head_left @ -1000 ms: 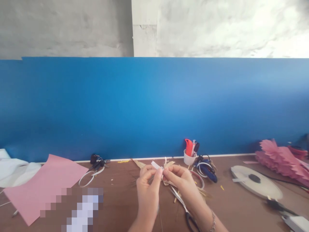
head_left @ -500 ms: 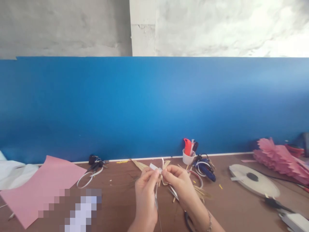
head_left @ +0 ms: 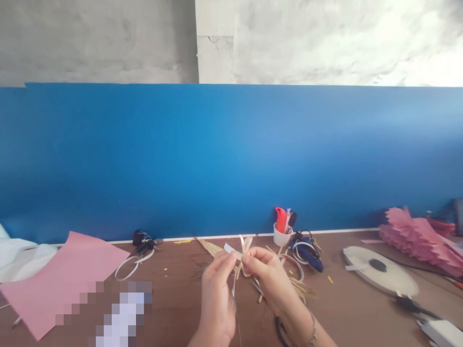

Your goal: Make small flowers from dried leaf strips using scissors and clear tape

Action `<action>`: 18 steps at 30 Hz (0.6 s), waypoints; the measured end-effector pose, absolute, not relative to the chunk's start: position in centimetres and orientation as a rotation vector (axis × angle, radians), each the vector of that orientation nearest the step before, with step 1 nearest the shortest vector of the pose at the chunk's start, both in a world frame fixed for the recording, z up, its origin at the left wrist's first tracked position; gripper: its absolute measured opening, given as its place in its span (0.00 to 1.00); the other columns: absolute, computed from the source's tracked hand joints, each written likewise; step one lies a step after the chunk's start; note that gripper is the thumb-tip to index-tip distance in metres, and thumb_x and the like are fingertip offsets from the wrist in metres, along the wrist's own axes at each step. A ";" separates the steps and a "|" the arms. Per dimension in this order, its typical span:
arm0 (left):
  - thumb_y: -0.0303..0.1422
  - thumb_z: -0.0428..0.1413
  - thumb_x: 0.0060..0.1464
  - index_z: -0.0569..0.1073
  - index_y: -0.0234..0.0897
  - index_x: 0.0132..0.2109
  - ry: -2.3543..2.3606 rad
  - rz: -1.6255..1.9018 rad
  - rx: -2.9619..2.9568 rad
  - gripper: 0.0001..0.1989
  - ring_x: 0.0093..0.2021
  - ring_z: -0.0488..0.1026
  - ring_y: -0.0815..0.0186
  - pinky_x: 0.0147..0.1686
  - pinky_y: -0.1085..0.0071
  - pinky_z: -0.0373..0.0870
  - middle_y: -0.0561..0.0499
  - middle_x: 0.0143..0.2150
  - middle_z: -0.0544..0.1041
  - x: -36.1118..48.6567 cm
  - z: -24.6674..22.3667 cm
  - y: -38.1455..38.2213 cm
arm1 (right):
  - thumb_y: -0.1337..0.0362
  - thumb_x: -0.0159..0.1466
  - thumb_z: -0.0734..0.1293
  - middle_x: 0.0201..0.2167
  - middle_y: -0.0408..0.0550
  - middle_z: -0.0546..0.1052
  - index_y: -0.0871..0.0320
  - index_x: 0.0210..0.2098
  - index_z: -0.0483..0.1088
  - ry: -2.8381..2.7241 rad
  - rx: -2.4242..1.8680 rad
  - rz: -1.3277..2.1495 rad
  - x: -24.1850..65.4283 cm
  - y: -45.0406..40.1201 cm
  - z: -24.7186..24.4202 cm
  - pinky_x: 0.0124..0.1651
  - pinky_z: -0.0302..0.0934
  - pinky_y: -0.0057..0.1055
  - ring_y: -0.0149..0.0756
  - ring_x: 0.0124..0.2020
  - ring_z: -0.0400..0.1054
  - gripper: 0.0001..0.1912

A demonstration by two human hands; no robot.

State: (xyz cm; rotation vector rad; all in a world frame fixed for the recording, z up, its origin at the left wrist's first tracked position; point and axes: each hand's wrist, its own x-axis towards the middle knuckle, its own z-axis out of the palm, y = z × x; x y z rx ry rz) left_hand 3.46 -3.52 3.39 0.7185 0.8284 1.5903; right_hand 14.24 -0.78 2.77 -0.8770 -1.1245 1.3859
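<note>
Both the left hand (head_left: 216,294) and the right hand (head_left: 268,279) are pinched shut on a white strip (head_left: 231,250) held between their fingertips above the worktop (head_left: 181,299), scissors (head_left: 284,330) lying just under the right wrist.

A pixelated patch (head_left: 121,313) hides something (bottom edge crops it).
</note>
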 end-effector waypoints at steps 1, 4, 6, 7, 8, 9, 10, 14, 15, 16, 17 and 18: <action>0.36 0.62 0.45 0.74 0.35 0.23 0.855 1.598 0.753 0.10 0.31 0.64 0.68 0.33 0.73 0.62 0.53 0.27 0.68 3.4 3.5 -3.4 | 0.57 0.50 0.74 0.16 0.39 0.67 0.60 0.18 0.68 -1.149 -0.892 1.353 14.4 -0.8 2.9 0.26 0.51 0.26 0.27 0.20 0.56 0.15; 0.35 0.65 0.42 0.79 0.39 0.40 0.865 1.535 0.788 0.15 0.41 0.70 0.62 0.42 0.70 0.64 0.50 0.39 0.76 2.8 3.8 -3.1 | 0.55 0.53 0.72 0.18 0.41 0.69 0.61 0.21 0.69 -1.243 -0.962 1.211 14.8 -1.0 3.4 0.25 0.53 0.27 0.28 0.20 0.58 0.15; 0.37 0.63 0.44 0.77 0.39 0.48 0.755 1.439 0.784 0.21 0.47 0.70 0.58 0.47 0.66 0.63 0.46 0.45 0.76 2.4 3.8 -2.8 | 0.55 0.54 0.71 0.18 0.42 0.69 0.60 0.23 0.70 -1.287 -1.001 1.100 15.1 -1.0 3.7 0.25 0.55 0.27 0.29 0.21 0.60 0.14; 0.39 0.61 0.45 0.77 0.38 0.48 0.692 1.399 0.786 0.22 0.49 0.70 0.56 0.48 0.65 0.63 0.44 0.47 0.76 2.1 3.8 -2.7 | 0.55 0.55 0.70 0.19 0.42 0.70 0.60 0.23 0.70 -1.289 -1.019 1.051 15.3 -1.0 3.8 0.26 0.55 0.28 0.30 0.21 0.60 0.14; 0.41 0.60 0.47 0.77 0.36 0.49 0.652 1.380 0.793 0.22 0.51 0.68 0.55 0.49 0.64 0.62 0.42 0.49 0.76 1.9 3.7 -2.6 | 0.55 0.54 0.70 0.19 0.42 0.70 0.60 0.23 0.70 -1.280 -1.038 1.009 15.5 -0.9 3.9 0.26 0.56 0.28 0.30 0.22 0.61 0.14; 0.41 0.59 0.47 0.76 0.36 0.49 0.655 1.376 0.807 0.23 0.53 0.67 0.54 0.50 0.63 0.61 0.42 0.50 0.75 1.7 3.6 -2.5 | 0.55 0.54 0.70 0.19 0.43 0.70 0.60 0.23 0.70 -1.265 -1.058 0.976 15.6 -0.8 4.0 0.26 0.57 0.28 0.31 0.22 0.61 0.14; 0.40 0.59 0.47 0.75 0.37 0.50 0.704 1.384 0.828 0.23 0.54 0.66 0.53 0.50 0.63 0.61 0.42 0.51 0.75 1.6 3.5 -2.4 | 0.54 0.54 0.70 0.19 0.43 0.70 0.61 0.22 0.70 -1.249 -1.076 0.958 15.8 -0.7 4.1 0.26 0.57 0.29 0.31 0.22 0.61 0.15; 0.34 0.62 0.44 0.75 0.40 0.48 1.071 1.427 1.002 0.21 0.50 0.68 0.55 0.48 0.64 0.61 0.45 0.50 0.75 1.9 2.8 -2.2 | 0.54 0.53 0.70 0.19 0.42 0.70 0.61 0.22 0.71 -1.248 -1.096 1.016 15.9 -0.6 4.3 0.27 0.57 0.28 0.31 0.22 0.62 0.15; 0.33 0.62 0.44 0.76 0.40 0.46 1.120 1.447 1.071 0.19 0.48 0.68 0.55 0.47 0.64 0.61 0.46 0.47 0.76 2.1 2.6 -2.2 | 0.55 0.53 0.70 0.19 0.43 0.71 0.60 0.22 0.71 -1.261 -1.096 1.044 15.8 -0.7 4.4 0.26 0.57 0.28 0.31 0.22 0.62 0.14; 0.33 0.62 0.45 0.77 0.39 0.43 1.143 1.464 1.147 0.15 0.46 0.69 0.56 0.46 0.64 0.62 0.46 0.44 0.76 2.3 2.5 -2.1 | 0.55 0.53 0.70 0.19 0.43 0.71 0.60 0.22 0.71 -1.278 -1.100 1.066 15.7 -0.7 4.3 0.26 0.57 0.28 0.31 0.22 0.62 0.14; 0.32 0.61 0.45 0.77 0.39 0.40 1.147 1.474 1.218 0.12 0.44 0.70 0.57 0.45 0.65 0.62 0.47 0.41 0.77 2.4 2.5 -2.1 | 0.56 0.53 0.70 0.19 0.43 0.71 0.60 0.22 0.71 -1.296 -1.107 1.077 15.6 -0.8 4.3 0.26 0.57 0.28 0.31 0.22 0.62 0.13; 0.32 0.61 0.46 0.77 0.38 0.37 1.142 1.478 1.274 0.08 0.42 0.70 0.58 0.43 0.65 0.63 0.48 0.38 0.77 2.5 2.5 -2.1 | 0.57 0.54 0.69 0.19 0.44 0.72 0.61 0.22 0.71 -1.316 -1.113 1.081 15.5 -0.8 4.2 0.26 0.57 0.28 0.31 0.22 0.62 0.13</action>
